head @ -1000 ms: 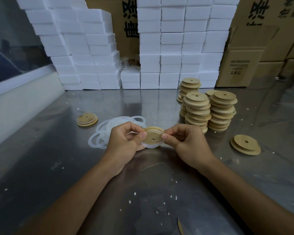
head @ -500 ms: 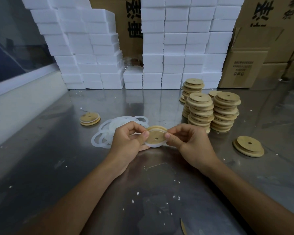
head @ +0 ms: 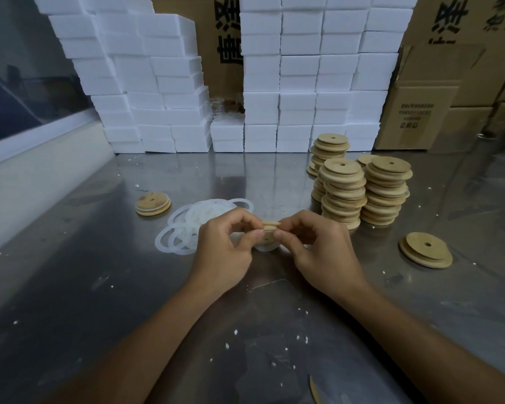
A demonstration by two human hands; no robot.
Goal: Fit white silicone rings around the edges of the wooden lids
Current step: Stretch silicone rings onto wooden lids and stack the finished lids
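Your left hand (head: 220,252) and right hand (head: 318,249) both pinch one wooden lid (head: 271,225) just above the table (head: 99,287). Push the white ring (head: 265,246) into the edge slowly, turning the lid bit by bit.

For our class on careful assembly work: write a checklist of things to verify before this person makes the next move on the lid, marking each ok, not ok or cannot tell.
1. Both hands hold the wooden lid: left hand and right hand pinch it from either side. Ok.
2. White ring seated all round the edge: part hangs below the lid. Not ok.
3. Ring untwisted: hidden by fingers. Cannot tell.
4. Spare rings within reach, beside the left hand. Ok.
5. More lids waiting: stacks stand beyond the right hand. Ok.
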